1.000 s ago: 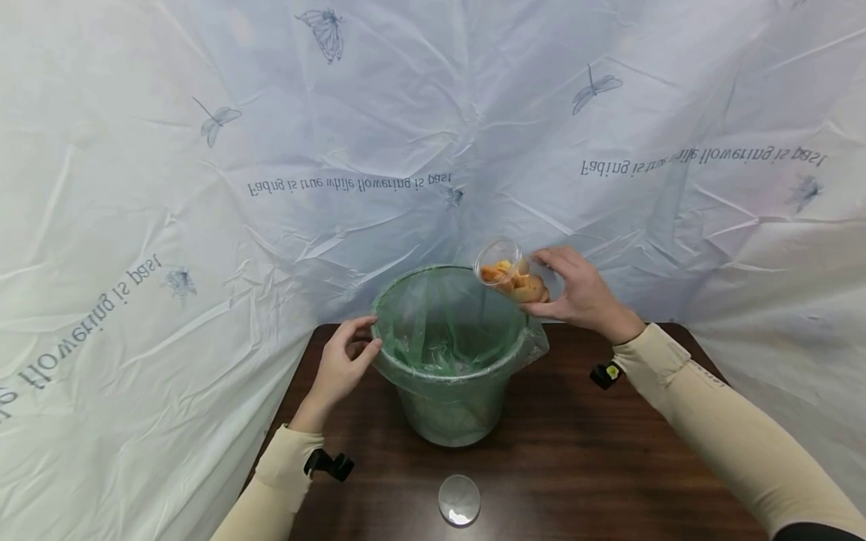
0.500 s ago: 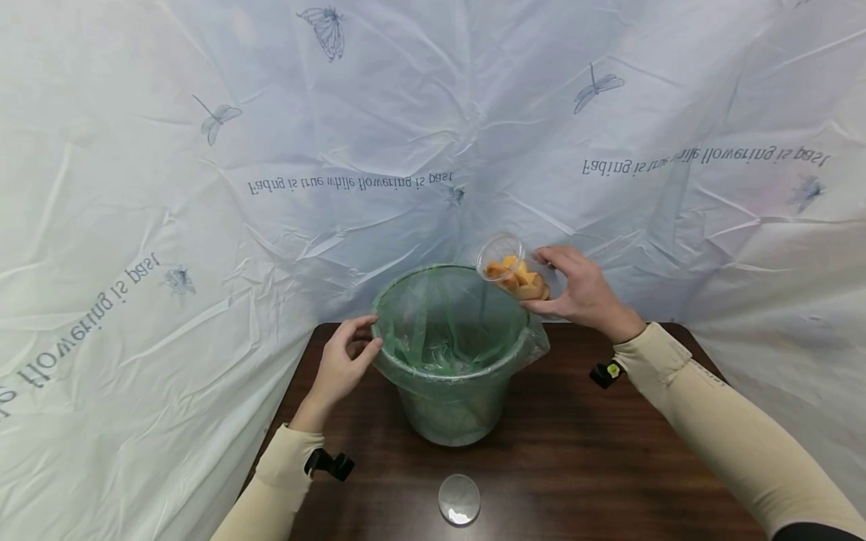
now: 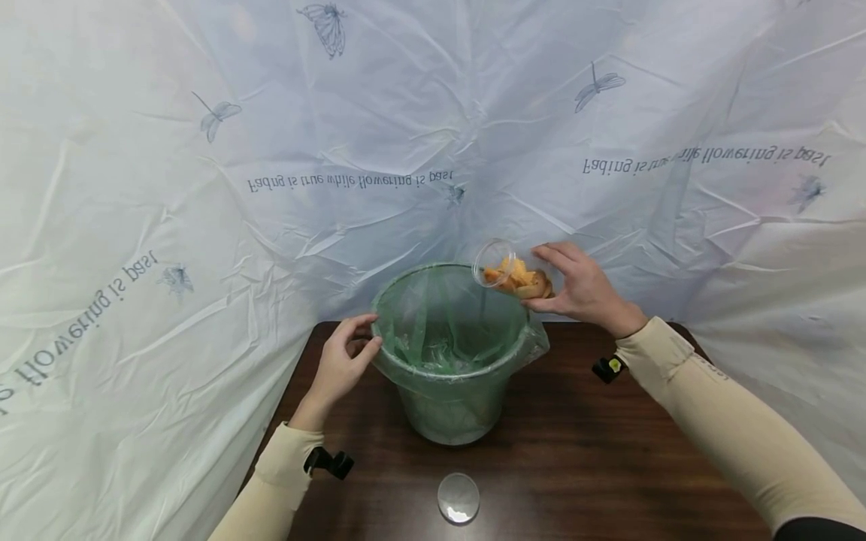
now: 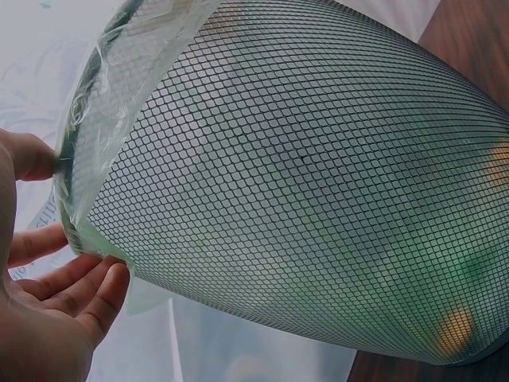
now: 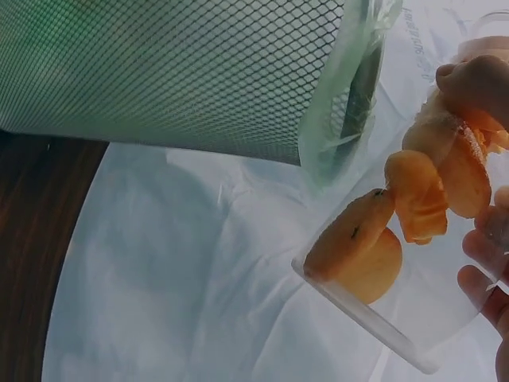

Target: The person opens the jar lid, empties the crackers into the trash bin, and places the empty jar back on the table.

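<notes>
A mesh bin with a green plastic liner (image 3: pixel 453 398) stands upright on the table. My left hand (image 3: pixel 343 359) touches its left rim with fingertips and thumb; in the left wrist view the fingers (image 4: pixel 103 294) lie loosely bent at the liner's folded edge. Above the bin's right rim, my right hand (image 3: pixel 585 289) grips a clear plastic cup (image 3: pixel 492 263) tilted with its mouth toward the bin. Orange-brown food pieces (image 3: pixel 524 282) are inside the cup. The right wrist view shows several pieces (image 5: pixel 417 191) through the clear wall.
A round clear lid (image 3: pixel 458 498) lies on the dark wooden table (image 3: pixel 575 451) in front of the bin. Pale printed sheeting (image 3: pixel 406 113) hangs behind and at both sides. Orange spots (image 4: pixel 457 328) show through the mesh low in the bin.
The cup in my right hand has tipped back and then down again slightly, and the food pieces have shifted inside it. My left hand has stayed at the rim.
</notes>
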`<state>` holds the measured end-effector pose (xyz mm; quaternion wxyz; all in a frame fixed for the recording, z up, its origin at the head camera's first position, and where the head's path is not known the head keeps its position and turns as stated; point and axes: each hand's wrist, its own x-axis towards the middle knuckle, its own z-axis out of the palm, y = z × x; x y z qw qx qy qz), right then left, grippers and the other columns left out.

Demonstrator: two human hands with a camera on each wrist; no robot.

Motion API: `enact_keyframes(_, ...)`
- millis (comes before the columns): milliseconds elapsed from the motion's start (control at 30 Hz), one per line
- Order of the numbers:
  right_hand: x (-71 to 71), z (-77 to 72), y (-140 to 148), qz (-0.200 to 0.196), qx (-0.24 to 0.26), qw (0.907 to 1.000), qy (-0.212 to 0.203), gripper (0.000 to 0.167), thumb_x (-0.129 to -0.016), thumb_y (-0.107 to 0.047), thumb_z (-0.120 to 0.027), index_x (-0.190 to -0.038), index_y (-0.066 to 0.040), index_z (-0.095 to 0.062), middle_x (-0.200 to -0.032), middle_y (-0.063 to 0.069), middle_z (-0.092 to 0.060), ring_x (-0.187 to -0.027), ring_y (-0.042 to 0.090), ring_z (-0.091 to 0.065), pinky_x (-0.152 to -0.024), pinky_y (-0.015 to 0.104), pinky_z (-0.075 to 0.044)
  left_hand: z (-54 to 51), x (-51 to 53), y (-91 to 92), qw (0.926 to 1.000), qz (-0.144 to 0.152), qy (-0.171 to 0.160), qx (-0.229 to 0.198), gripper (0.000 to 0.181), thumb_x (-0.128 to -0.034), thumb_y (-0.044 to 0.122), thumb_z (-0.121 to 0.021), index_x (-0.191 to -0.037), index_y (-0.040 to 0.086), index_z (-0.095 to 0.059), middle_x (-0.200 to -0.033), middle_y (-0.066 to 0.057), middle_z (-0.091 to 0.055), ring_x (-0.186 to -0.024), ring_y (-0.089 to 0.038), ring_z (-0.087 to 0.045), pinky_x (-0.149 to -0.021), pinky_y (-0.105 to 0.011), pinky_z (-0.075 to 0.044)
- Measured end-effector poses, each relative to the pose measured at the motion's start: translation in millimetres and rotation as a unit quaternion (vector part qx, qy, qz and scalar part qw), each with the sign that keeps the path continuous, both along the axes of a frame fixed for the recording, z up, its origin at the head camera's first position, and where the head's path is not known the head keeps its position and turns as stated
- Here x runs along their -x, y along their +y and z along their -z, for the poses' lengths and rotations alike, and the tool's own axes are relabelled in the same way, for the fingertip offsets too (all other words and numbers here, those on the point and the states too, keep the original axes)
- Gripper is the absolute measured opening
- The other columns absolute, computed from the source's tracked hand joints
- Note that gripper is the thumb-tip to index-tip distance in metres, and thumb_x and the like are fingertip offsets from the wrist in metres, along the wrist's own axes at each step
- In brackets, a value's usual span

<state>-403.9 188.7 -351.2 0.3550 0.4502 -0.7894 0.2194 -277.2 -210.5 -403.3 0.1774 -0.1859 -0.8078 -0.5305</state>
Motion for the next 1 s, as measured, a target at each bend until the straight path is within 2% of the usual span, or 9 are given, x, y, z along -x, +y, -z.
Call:
enact_keyframes(100, 0.8, -1.9, -0.1, 0.004, -0.015, 0.9999, 0.005, 0.083, -0.073, -0.056, -0.079, -0.126, 0.004, -0.058, -0.117, 0.023, -0.058, -0.103, 0.037, -0.055, -0.078, 0.054, -0.051, 0.7, 0.3, -0.7, 1.0000, 0.000, 0.000, 0.000, 0.040, -0.0948, 0.004, -0.061, -0.131, -0.010, -0.052, -0.119, -0.029, -0.052, -0.105, -0.037, -0.056, -0.080, -0.016, -0.051)
enact_keyframes(300, 0.0, -6.1, -0.4, 0.017, -0.045, 0.9986, 0.022, 0.089, -0.055, -0.032, -0.095, -0.127, 0.004, -0.058, -0.117, 0.023, -0.057, -0.103, 0.037, -0.054, -0.080, 0.053, -0.051, 0.5, 0.7, -1.2, 1.0000, -0.001, -0.001, 0.005, 0.041, -0.0951, 0.005, -0.061, -0.132, -0.010, -0.052, -0.119, -0.029, -0.052, -0.105, -0.036, -0.056, -0.081, -0.021, -0.053)
enact_keyframes(533, -0.1, -8.4, -1.1, 0.020, -0.058, 0.9973, 0.039, 0.093, -0.050, -0.031, -0.097, -0.127, 0.004, -0.058, -0.116, 0.022, -0.057, -0.102, 0.036, -0.054, -0.082, 0.053, -0.050, -0.4, -0.6, -1.5, 1.0000, -0.002, -0.006, 0.004, 0.041, -0.0953, 0.006, -0.061, -0.132, -0.008, -0.052, -0.119, -0.028, -0.052, -0.106, -0.035, -0.057, -0.085, -0.043, -0.054)
enact_keyframes(600, 0.9, -8.5, -1.2, 0.020, -0.060, 0.9971, 0.044, 0.092, -0.051, -0.032, -0.096, -0.126, 0.004, -0.058, -0.115, 0.022, -0.057, -0.101, 0.036, -0.054, -0.082, 0.052, -0.050, -0.3, -0.7, -1.5, 1.0000, -0.003, -0.005, 0.004, 0.041, -0.0952, 0.006, -0.061, -0.132, -0.009, -0.052, -0.119, -0.029, -0.052, -0.106, -0.036, -0.057, -0.085, -0.046, -0.054)
enact_keyframes(700, 2.0, -8.7, -0.9, 0.019, -0.064, 0.9965, 0.051, 0.093, -0.050, -0.033, -0.096, -0.126, 0.005, -0.058, -0.115, 0.022, -0.057, -0.101, 0.036, -0.054, -0.082, 0.052, -0.049, 0.0, -0.4, -1.6, 1.0000, -0.004, -0.001, 0.003, 0.041, -0.0951, 0.006, -0.062, -0.132, -0.009, -0.053, -0.119, -0.028, -0.053, -0.106, -0.035, -0.057, -0.085, -0.040, -0.055)
enact_keyframes(867, 2.4, -10.0, -0.5, 0.019, -0.072, 0.9953, 0.062, 0.094, -0.050, -0.033, -0.096, -0.127, 0.004, -0.058, -0.115, 0.022, -0.057, -0.102, 0.037, -0.053, -0.082, 0.052, -0.049, 0.6, 0.0, -1.1, 1.0000, -0.002, 0.003, 0.002, 0.040, -0.0951, 0.005, -0.061, -0.132, -0.009, -0.053, -0.119, -0.027, -0.053, -0.104, -0.030, -0.057, -0.082, -0.021, -0.053)
enact_keyframes(1000, 1.6, -11.5, -1.2, 0.017, -0.077, 0.9945, 0.069, 0.092, -0.050, -0.032, -0.095, -0.126, 0.004, -0.058, -0.116, 0.022, -0.056, -0.101, 0.037, -0.053, -0.082, 0.052, -0.049, -0.2, -1.2, -0.7, 1.0000, 0.001, -0.001, -0.001, 0.040, -0.0953, 0.005, -0.061, -0.132, -0.008, -0.052, -0.119, -0.026, -0.053, -0.104, -0.029, -0.057, -0.081, -0.018, -0.052)
